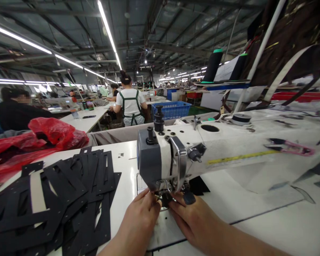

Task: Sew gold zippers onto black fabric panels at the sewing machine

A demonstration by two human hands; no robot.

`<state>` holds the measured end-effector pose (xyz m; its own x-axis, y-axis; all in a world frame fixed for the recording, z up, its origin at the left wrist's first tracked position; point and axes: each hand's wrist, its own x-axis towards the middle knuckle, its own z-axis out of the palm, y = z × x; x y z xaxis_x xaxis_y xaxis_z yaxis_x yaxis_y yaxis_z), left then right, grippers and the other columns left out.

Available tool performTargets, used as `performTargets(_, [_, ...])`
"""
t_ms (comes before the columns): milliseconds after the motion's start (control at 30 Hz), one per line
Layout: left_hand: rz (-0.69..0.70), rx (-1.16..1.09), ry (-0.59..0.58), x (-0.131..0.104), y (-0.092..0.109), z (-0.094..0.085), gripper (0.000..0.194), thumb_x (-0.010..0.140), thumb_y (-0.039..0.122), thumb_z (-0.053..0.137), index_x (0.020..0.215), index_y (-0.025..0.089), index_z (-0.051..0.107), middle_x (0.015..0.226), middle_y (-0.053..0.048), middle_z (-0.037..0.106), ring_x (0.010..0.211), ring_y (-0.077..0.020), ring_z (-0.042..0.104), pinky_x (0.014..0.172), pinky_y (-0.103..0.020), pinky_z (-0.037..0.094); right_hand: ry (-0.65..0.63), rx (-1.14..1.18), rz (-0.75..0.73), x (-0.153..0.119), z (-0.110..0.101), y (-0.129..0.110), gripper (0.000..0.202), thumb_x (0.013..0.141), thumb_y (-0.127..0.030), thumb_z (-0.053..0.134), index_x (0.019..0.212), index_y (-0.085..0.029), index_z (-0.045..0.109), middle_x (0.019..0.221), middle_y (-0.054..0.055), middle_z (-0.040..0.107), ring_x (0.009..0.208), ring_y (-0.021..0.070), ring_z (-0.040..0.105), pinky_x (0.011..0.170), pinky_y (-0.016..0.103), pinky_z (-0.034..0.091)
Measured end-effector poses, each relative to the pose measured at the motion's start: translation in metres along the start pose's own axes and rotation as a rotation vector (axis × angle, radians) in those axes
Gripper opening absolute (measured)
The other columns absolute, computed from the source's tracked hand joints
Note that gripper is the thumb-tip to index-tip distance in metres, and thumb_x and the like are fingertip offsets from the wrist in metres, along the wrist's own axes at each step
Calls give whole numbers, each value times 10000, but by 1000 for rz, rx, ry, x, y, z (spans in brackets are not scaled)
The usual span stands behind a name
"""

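A white and dark grey sewing machine (149, 160) stands in front of me, its needle area low between my hands. My left hand (142, 213) is closed, thumb and fingertips pinched together just left of the presser foot. On the other side my right hand (194, 213) has its fingers bent in under the machine head. A small black piece (200, 185), flat and of fabric or leather, shows beyond the right hand. Its part between the fingertips is mostly hidden by the hands and the machine head.
Many black cut pieces (69, 188) with slots lie piled at the left, beside a red plastic bag (58, 133). Pink-handled snips (296, 146) and a yellow measuring tape (240, 156) are on the machine arm. Thread cones (213, 67) stand above. Beyond are a blue crate (173, 110) and co-workers.
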<state>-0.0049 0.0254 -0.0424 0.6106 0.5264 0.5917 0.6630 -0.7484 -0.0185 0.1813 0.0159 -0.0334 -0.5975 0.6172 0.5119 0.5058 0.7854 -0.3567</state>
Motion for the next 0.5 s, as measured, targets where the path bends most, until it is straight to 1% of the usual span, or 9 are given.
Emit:
performTargets(100, [-7, 15, -28, -1, -3, -3, 155, 883, 129, 444, 827, 158, 585, 832, -66, 594, 764, -185, 589, 701, -308, 543, -36, -34, 4, -2, -11, 14, 240, 857, -123, 414, 1035, -169, 568, 1020, 98, 609, 945, 199, 563, 815, 324, 471])
performTargets(167, [-1, 36, -26, -1, 0, -7, 158, 886, 120, 440, 846, 158, 587, 810, -57, 600, 758, -180, 599, 726, -318, 538, -21, -218, 24, -7, -21, 28, 202, 850, -170, 458, 1006, -137, 582, 988, 128, 604, 913, 235, 560, 791, 373, 476])
performTargets(200, [12, 45, -9, -1, 3, -10, 166, 887, 110, 432, 865, 158, 589, 813, -54, 608, 783, -181, 604, 770, -336, 527, 1, -345, 33, -11, -24, 33, 199, 839, -168, 465, 984, -115, 590, 963, 148, 603, 896, 257, 558, 777, 405, 476])
performTargets(267, [70, 50, 82, 0, 16, -15, 190, 892, 104, 414, 940, 151, 592, 840, -53, 627, 878, -193, 603, 896, -396, 465, 43, -562, 35, -21, -27, 35, 199, 810, -112, 435, 907, -93, 608, 899, 168, 609, 854, 284, 563, 750, 444, 475])
performTargets(333, [156, 35, 152, 2, 34, -17, 235, 904, 138, 398, 1069, 126, 564, 935, -76, 647, 1006, -217, 572, 985, -439, 385, 83, -640, 3, -37, -23, 23, 237, 786, -60, 385, 828, -109, 613, 840, 150, 621, 796, 274, 579, 722, 427, 482])
performTargets(400, [223, -24, 116, 4, 50, -16, 296, 918, 162, 368, 1166, 88, 513, 1048, -105, 643, 1069, -223, 551, 988, -408, 390, 122, -557, -37, -59, -16, 1, 258, 802, -72, 364, 814, -132, 614, 785, 120, 631, 724, 249, 591, 674, 379, 489])
performTargets(433, [236, -89, 65, 4, 55, -15, 305, 922, 164, 354, 1173, 83, 508, 1081, -109, 639, 1070, -216, 558, 966, -374, 417, 113, -452, -22, -71, -13, -11, 257, 826, -103, 366, 833, -147, 619, 755, 103, 630, 678, 232, 590, 632, 347, 488])
performTargets(467, [226, -179, 12, 3, 58, -15, 299, 921, 158, 349, 1157, 93, 521, 1092, -103, 641, 1054, -204, 574, 937, -336, 445, 85, -290, 48, -83, -12, -23, 247, 849, -144, 380, 854, -169, 626, 737, 88, 630, 649, 219, 589, 598, 318, 481])
performTargets(500, [198, -294, -29, 1, 60, -15, 288, 912, 152, 359, 1129, 111, 543, 1079, -89, 653, 1026, -191, 595, 909, -305, 464, 36, -77, 173, -94, -11, -34, 227, 864, -190, 408, 857, -204, 635, 718, 69, 629, 627, 209, 589, 569, 294, 472])
